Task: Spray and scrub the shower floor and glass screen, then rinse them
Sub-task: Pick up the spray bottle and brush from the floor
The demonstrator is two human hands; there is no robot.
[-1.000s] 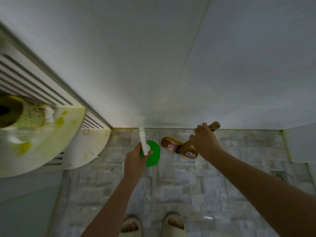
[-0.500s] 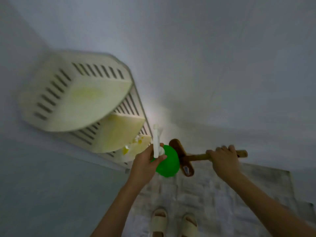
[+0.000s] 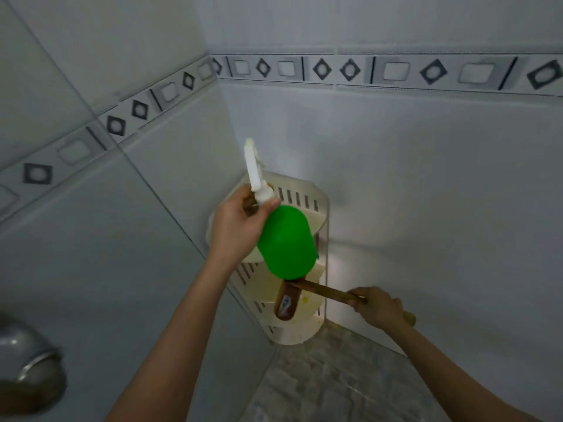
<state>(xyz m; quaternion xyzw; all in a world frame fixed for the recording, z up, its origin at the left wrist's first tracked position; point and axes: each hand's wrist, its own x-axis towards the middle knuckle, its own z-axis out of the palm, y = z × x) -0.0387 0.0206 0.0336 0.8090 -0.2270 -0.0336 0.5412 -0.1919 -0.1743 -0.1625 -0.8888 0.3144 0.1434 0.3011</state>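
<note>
Head view, looking into a tiled corner of the shower. The left hand (image 3: 236, 228) is raised in front of the corner, its fingers and thumb curled round the neck of a green spray bottle (image 3: 286, 242). The bottle's white spray head (image 3: 254, 170) points up toward the left wall, and its green body hangs down to the right, in front of a cream corner shelf (image 3: 321, 208). Whether a finger is on the trigger cannot be told.

Lower and to the right, the right hand (image 3: 379, 306) is closed round the wooden handle of a scrub brush (image 3: 324, 291), and the handle's end sticks out behind the hand. The brush's brown head (image 3: 285, 303) lies just under the bottle, in front of the shelf's lower tiers; whether it touches them cannot be told.

The shelf stands in the corner on the grey stone-patterned floor (image 3: 335, 379). A band of diamond-patterned border tiles (image 3: 323, 69) runs along both walls. A blurred metal object (image 3: 27, 357) shows at the lower left edge.
</note>
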